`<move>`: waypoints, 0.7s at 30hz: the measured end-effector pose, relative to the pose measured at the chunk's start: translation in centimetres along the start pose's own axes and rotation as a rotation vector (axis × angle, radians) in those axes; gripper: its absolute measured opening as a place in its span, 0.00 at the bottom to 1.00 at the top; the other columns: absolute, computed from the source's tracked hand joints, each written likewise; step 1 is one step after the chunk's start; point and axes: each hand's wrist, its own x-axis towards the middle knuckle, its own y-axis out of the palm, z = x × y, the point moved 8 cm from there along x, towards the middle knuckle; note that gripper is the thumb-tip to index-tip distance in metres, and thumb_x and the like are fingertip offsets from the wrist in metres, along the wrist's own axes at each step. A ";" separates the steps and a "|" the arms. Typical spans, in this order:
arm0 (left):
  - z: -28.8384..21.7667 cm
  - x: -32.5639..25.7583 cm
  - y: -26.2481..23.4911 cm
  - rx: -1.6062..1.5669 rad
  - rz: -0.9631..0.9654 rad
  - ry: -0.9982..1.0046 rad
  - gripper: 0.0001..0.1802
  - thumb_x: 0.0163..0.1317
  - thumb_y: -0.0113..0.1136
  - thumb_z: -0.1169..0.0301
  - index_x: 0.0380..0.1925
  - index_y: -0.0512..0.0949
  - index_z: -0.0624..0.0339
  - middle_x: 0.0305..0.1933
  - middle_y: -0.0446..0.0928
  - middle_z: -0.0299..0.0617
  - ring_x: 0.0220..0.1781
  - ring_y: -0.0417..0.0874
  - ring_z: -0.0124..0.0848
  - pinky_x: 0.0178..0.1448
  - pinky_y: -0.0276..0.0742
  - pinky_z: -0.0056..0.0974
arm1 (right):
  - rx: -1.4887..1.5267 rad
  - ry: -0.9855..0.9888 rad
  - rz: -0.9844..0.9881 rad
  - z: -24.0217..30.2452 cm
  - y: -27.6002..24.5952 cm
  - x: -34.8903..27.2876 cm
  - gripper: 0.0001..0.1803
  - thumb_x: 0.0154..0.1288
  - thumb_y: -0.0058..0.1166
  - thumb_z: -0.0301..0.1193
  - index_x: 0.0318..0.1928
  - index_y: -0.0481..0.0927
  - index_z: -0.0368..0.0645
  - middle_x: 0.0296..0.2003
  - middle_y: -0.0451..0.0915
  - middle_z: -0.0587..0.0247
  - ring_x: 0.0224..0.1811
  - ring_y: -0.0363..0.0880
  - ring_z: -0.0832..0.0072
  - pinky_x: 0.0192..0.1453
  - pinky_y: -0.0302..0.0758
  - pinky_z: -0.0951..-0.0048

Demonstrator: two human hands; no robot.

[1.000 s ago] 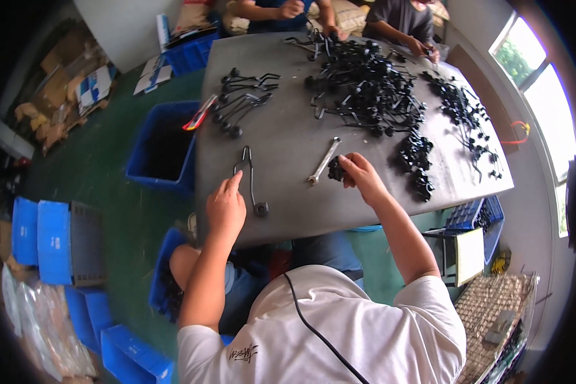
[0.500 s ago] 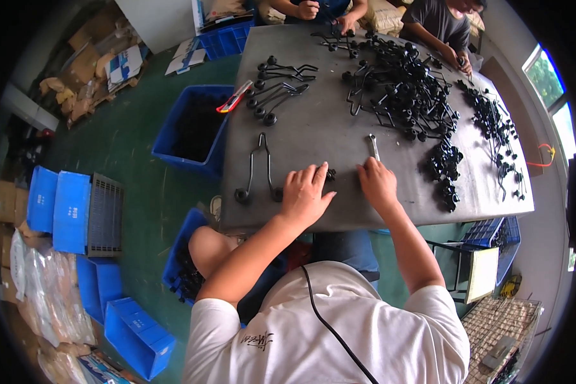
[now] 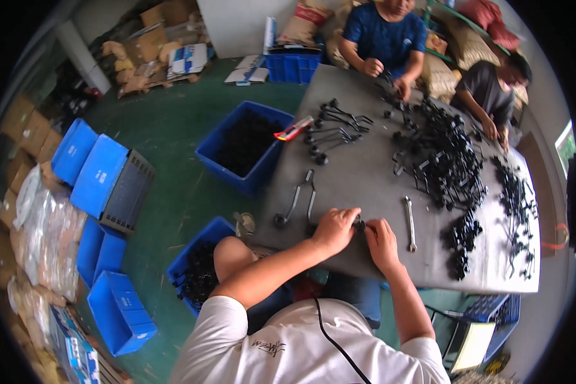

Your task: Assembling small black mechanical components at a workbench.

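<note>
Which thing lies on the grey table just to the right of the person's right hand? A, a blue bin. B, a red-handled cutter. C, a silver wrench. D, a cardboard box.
C: the silver wrench lies on the table just beside the right hand.

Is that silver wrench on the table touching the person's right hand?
Apart. The head view shows the silver wrench lying flat on the grey table, with a strip of bare tabletop between it and the right hand, which meets the left hand over a small black part.
</note>
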 end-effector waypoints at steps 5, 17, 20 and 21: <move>-1.0 0.1 0.2 0.006 0.005 0.020 0.21 0.55 0.64 0.74 0.50 0.74 0.60 0.41 0.83 0.47 0.45 0.84 0.45 0.56 0.71 0.48 | -0.040 0.070 -0.084 -1.6 -0.6 -0.8 0.04 0.66 0.55 0.21 0.41 0.76 0.37 0.40 0.77 0.53 0.37 0.79 0.58 0.41 0.76 0.62; 0.3 -0.1 2.3 0.104 0.069 -0.082 0.24 0.56 0.62 0.73 0.55 0.74 0.61 0.44 0.82 0.44 0.50 0.82 0.42 0.67 0.63 0.52 | 0.059 0.096 -0.021 -2.0 -0.5 -0.4 0.06 0.68 0.54 0.25 0.43 0.77 0.37 0.38 0.77 0.58 0.34 0.74 0.68 0.39 0.70 0.67; 0.3 0.2 3.2 0.139 0.102 -0.076 0.23 0.58 0.60 0.72 0.56 0.73 0.61 0.46 0.82 0.43 0.50 0.82 0.41 0.70 0.61 0.55 | 0.044 0.194 -0.065 -4.4 -0.6 -0.4 0.06 0.69 0.53 0.25 0.43 0.77 0.37 0.36 0.77 0.53 0.35 0.75 0.61 0.41 0.72 0.62; 0.3 0.2 3.2 0.142 0.092 -0.088 0.23 0.58 0.60 0.72 0.56 0.73 0.61 0.46 0.82 0.43 0.50 0.82 0.41 0.70 0.61 0.55 | -0.024 0.147 0.028 -6.6 0.2 -0.4 0.07 0.68 0.54 0.25 0.44 0.77 0.37 0.39 0.76 0.54 0.33 0.74 0.64 0.40 0.72 0.64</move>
